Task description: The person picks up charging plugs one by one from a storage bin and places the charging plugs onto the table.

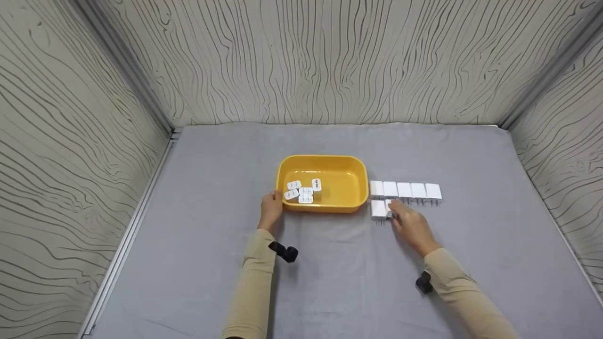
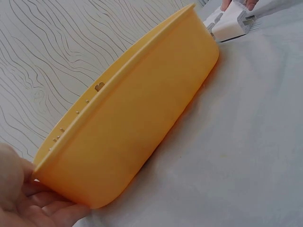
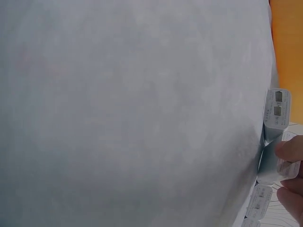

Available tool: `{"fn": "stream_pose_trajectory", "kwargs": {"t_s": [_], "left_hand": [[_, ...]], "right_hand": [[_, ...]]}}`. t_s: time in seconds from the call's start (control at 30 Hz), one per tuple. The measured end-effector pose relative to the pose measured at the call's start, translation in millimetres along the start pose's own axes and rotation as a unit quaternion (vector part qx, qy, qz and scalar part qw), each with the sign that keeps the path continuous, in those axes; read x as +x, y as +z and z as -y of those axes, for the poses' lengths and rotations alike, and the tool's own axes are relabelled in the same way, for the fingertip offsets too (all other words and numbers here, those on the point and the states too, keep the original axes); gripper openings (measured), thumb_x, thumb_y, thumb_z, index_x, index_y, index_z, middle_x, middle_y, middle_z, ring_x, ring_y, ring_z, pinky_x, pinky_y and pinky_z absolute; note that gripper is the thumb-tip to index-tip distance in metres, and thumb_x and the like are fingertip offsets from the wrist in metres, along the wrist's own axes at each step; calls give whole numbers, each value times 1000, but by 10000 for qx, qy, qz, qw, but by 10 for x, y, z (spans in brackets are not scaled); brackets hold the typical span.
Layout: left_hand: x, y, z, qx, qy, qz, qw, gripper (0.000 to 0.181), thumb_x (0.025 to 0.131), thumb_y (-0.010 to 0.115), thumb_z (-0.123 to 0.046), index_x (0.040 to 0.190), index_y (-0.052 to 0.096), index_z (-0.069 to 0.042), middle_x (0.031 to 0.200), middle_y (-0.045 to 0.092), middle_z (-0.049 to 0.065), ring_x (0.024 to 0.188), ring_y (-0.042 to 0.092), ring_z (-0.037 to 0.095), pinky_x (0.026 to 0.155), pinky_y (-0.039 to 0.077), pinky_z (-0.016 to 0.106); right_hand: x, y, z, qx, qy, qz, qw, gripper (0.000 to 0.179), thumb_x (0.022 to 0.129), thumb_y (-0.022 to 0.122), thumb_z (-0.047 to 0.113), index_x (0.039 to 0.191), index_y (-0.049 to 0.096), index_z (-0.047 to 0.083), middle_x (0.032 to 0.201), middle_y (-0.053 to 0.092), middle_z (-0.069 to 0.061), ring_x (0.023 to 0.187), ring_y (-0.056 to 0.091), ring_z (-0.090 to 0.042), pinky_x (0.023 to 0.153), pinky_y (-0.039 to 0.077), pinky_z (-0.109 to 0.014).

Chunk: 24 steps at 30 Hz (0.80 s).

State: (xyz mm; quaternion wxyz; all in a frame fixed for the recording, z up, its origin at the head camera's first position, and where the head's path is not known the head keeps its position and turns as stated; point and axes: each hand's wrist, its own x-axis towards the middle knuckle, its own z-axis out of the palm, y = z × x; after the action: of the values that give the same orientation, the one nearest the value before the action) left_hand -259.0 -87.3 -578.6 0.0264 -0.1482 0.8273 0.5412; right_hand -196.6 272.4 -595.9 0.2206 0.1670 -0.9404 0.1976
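My left hand [image 1: 271,210] holds the front left corner of a yellow plastic bin [image 1: 325,208], thumb at the rim and fingers against the outside wall in the left wrist view. Several white plug chargers [image 1: 305,198] lie inside with their prong faces up. To the right of the bin, my right hand [image 1: 414,230] pinches a white charger [image 1: 389,208] between thumb and fingers. It is partly hidden by the fingers. Close beside it is another white charger [image 1: 378,209], whose prongs point toward me; its two ports show in the right wrist view.
Behind the right hand, several white chargers [image 1: 404,189] form a row running right from the bin, prongs toward me. A grey cloth [image 1: 330,282] covers the table. Wood-grain panels [image 1: 301,61] stand at the back and both sides.
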Motion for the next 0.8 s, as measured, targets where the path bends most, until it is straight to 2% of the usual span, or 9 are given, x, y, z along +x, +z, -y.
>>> {"fn": "stream_pose_trajectory", "kwargs": {"t_s": [0.17,0.43,0.53,0.67,0.7,0.8], "left_hand": [[-69,-13,-62,120,6,-73,9999,36,102,37,-18,67,42,-13,71,41,2,71,40,16,63,34,25],[-69,-7,-73,-6,37,-141,9999,37,102,39,-18,66,40,-14,70,39,1,70,39,16,63,33,24],[-54,-6,-69,-81,-92,-93,9999,37,102,38,-19,67,42,-12,71,41,2,71,40,16,64,35,26],[2,3,-12,-229,-204,22,9995,36,102,39,-23,69,46,-9,74,45,4,73,42,17,67,38,30],[37,20,41,-278,-35,-26,9996,38,102,39,-27,68,46,-11,73,45,3,71,41,16,65,37,29],[66,29,76,-177,54,-2,9998,39,102,40,-27,68,46,-11,72,44,3,70,41,16,66,38,30]], "right_hand": [[-11,9,-10,-42,-145,-35,9999,38,68,74,-11,105,66,-6,112,67,-27,104,66,-41,88,53,-46],[-35,18,-13,-204,-388,-114,9990,35,68,73,-12,102,66,-7,110,68,-26,103,66,-40,87,53,-45],[-45,15,-11,-207,-423,-91,9989,35,68,74,-12,102,66,-8,111,67,-27,103,66,-41,88,53,-45],[-64,13,-4,-244,-401,-33,9989,36,69,74,-11,103,65,-8,112,67,-27,105,65,-41,89,53,-45],[-69,14,-2,-261,-403,-38,9988,36,68,74,-11,103,65,-8,111,67,-27,104,65,-41,88,53,-45],[-76,14,15,-287,-484,-98,9984,37,67,74,-12,103,65,-8,110,67,-27,103,66,-41,87,53,-45]]}}
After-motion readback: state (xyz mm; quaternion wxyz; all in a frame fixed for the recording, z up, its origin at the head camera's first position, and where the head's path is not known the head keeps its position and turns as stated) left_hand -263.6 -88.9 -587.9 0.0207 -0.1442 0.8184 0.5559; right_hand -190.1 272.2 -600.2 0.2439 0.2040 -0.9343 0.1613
